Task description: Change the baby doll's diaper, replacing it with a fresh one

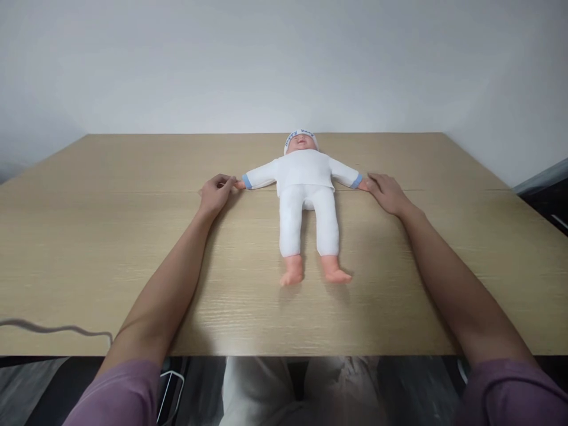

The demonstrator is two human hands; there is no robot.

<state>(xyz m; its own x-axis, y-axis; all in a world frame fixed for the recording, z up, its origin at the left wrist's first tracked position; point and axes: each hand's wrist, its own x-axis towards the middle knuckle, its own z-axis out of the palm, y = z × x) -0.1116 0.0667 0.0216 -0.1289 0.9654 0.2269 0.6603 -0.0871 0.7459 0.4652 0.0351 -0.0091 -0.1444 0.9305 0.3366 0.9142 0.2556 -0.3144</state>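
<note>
On its back in the middle of the table lies a baby doll point(305, 171), head away from me and bare feet toward me. It wears a white top and trousers with blue cuffs, and a white headband with blue lettering. Both doll arms are stretched out sideways. My left hand point(216, 192) pinches the doll hand on the left side between thumb and fingers. At the other side my right hand point(387, 192) has its fingers over the doll's other hand, closed on it. Both of my forearms rest along the tabletop.
The light wooden table point(110, 236) has a seam running across it and meets a pale wall point(222, 65) at the back. A grey cable point(53, 327) lies near the front left edge. Something dark point(548, 195) stands beyond the right edge. My legs are under the front edge.
</note>
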